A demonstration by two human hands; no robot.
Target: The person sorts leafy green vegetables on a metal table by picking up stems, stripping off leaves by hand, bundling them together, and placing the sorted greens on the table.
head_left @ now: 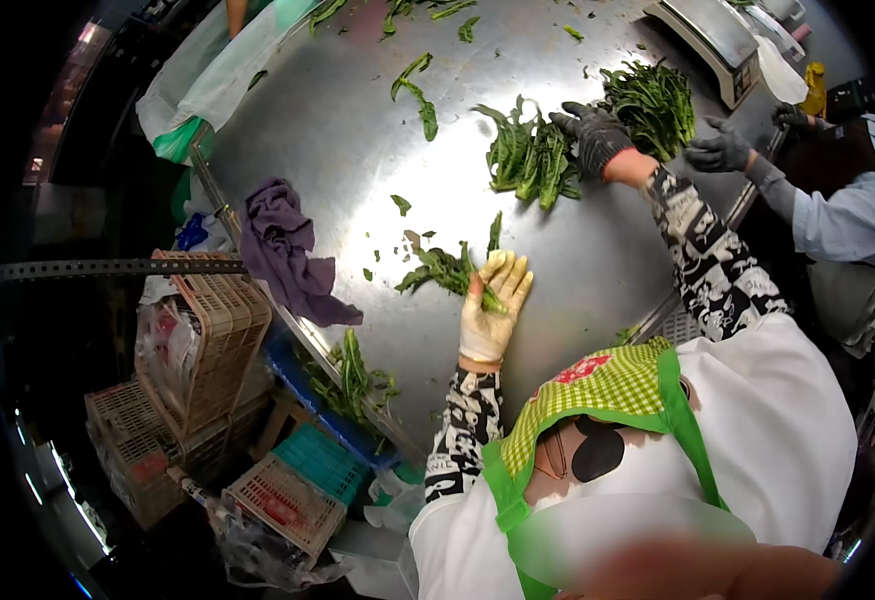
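Observation:
My left hand (pixel 493 308), in a cream-coloured glove, is low over the steel table. Its thumb presses a leafy green stalk (pixel 445 268) against the palm while the other fingers are stretched out. Farther right, my right hand (pixel 597 138) wears a dark grey glove. It reaches between a loose row of leafy greens (pixel 531 158) and a thicker bunch of greens (pixel 652 108), fingers spread and touching the leaves. How much of the bunch lies under that palm is hidden. One short green sprig (pixel 495 232) lies just beyond my left fingertips.
A co-worker's gloved hand (pixel 719 148) is beside the thick bunch. A scale (pixel 707 45) stands at the far right of the steel table (pixel 347 150). A purple cloth (pixel 287 250) hangs over the left edge, with plastic crates (pixel 222 340) below. Leaf scraps (pixel 419 95) are scattered about.

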